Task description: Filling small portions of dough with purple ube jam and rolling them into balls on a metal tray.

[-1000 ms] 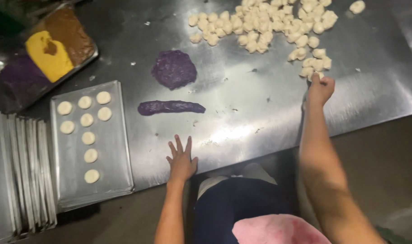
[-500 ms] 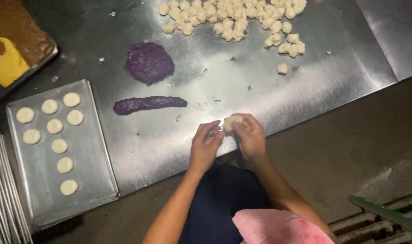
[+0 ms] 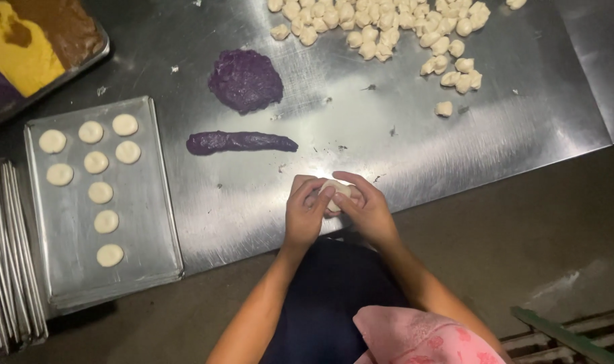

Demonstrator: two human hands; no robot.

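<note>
dough piece (image 3: 336, 191) between both hands (image 3: 334, 212)

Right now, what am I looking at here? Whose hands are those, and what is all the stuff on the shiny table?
A person wears a camera on their head, so you look down at their own two hands. The left hand and right hand together pinch a small piece of pale dough. The steel table holds a purple paste mound, a purple paste roll and a heap of dough pieces. At the left, a metal tray carries nine flat dough rounds.
</note>
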